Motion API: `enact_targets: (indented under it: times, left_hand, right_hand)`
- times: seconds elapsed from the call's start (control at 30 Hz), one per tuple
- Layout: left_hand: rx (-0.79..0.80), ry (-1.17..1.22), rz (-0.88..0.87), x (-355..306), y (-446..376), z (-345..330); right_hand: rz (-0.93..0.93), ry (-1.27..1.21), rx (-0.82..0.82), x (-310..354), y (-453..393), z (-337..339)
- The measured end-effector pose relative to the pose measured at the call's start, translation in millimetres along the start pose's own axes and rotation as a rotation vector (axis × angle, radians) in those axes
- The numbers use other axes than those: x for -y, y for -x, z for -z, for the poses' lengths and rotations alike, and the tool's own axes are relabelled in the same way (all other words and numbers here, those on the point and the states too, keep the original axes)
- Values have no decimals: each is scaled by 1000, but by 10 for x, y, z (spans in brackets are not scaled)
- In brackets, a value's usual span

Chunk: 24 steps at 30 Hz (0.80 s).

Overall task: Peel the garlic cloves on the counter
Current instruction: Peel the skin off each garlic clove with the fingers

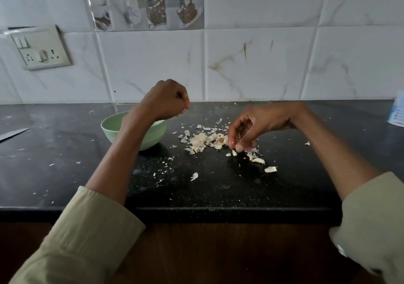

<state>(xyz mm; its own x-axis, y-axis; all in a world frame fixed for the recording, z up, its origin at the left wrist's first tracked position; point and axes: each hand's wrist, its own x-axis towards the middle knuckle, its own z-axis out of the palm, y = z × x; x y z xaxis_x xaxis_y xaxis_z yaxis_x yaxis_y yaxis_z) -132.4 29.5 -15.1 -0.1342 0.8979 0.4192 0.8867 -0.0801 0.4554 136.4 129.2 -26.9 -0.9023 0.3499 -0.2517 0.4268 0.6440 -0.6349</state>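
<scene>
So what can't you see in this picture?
- Inside the bowl: head view, the left arm covers most of it.
- Left hand: fingers curl away, so whether it holds anything is hidden.
- Knife: cut off by the left edge.
- Container: cut off by the right edge, label blurred.
- Right hand: fingertips hide whether they grip a clove.

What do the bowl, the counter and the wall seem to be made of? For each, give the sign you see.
Bowl: probably matte plastic or melamine; pale green, even colour, dull sheen, though glazed ceramic is possible.
Counter: polished dark stone, likely granite; black with fine pale specks and a soft reflection.
Wall: glossy ceramic tiles with a marble-look print; grout lines, grey-brown veins, light glare.
</scene>
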Motion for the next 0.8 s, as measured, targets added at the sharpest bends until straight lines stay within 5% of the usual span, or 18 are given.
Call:
enact_targets:
  times: [0.37,0.63,0.8]
  left_hand:
    - [95,0,-289,-358,-210,-649]
    - [218,626,-123,-359,-277,-996]
    - [259,857,-57,-253,-259,-983]
  right_hand:
    - [-52,97,-79,11,-105,-34]
    - [39,43,-710,-150,-57,129]
    - [96,-84,-801,-196,-83,140]
